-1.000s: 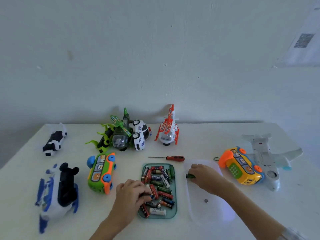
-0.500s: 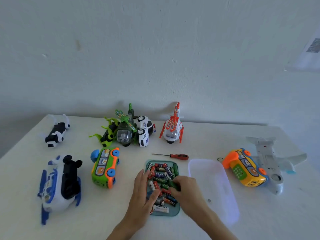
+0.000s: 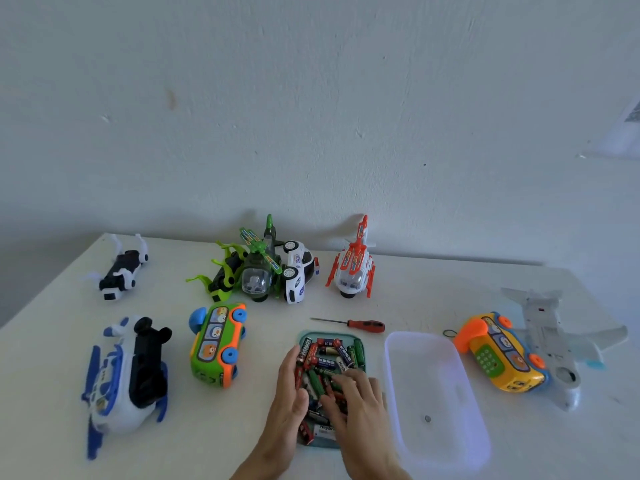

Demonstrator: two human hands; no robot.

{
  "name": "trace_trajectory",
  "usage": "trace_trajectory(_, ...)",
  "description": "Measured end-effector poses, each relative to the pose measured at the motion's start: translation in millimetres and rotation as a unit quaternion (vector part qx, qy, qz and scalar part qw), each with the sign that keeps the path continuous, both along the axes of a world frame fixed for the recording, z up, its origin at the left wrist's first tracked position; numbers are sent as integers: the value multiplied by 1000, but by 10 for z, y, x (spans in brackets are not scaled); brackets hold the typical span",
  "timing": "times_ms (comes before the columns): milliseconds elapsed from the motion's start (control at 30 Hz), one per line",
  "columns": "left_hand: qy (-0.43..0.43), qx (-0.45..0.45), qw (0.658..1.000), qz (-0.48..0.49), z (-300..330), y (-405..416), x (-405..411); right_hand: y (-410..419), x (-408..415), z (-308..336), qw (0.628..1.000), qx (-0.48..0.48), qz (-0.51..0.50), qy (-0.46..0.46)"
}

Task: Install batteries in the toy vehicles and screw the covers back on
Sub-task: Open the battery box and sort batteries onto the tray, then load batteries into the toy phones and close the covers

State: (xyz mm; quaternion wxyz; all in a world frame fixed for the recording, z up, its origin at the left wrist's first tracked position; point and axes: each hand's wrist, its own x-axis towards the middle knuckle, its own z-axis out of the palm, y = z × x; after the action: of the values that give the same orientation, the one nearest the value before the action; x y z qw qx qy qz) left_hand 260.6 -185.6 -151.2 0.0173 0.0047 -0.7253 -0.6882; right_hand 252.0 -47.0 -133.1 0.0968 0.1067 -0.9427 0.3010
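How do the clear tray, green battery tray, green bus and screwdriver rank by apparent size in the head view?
1. clear tray
2. green battery tray and green bus: similar; hands cover part of the tray, so unranked
3. screwdriver

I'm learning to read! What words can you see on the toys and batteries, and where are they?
"EVERYBADY": black battery at the far left of the green battery tray.
"Heybr...", partly hidden: white battery at the tray's near end.
"POLICE", blurry: white toy police car.
Other battery labels and the paper sheet on the wall: too small or blurred to read.
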Motion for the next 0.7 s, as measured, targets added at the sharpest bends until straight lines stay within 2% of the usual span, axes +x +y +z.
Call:
trace_trajectory(100,1,41,999,1,-46,-23,-20,-53,106,-87,998,39,18,49)
trace_trajectory(267,-16,64,998,6,-87,-103,-63,-205,158,-145,987,145,65,21)
trace_trajectory(433,-47,87,995,-4,-81,-116,-91,-220,103,-206,976,206,74,-3)
trace_trajectory(633,-58,64,996,-38,54,-77,-95,-196,37,-189,975,211,62,-15)
trace_trajectory(700,-43,7,998,-43,99,-78,-92,-176,11,-179,977,205,52,-21)
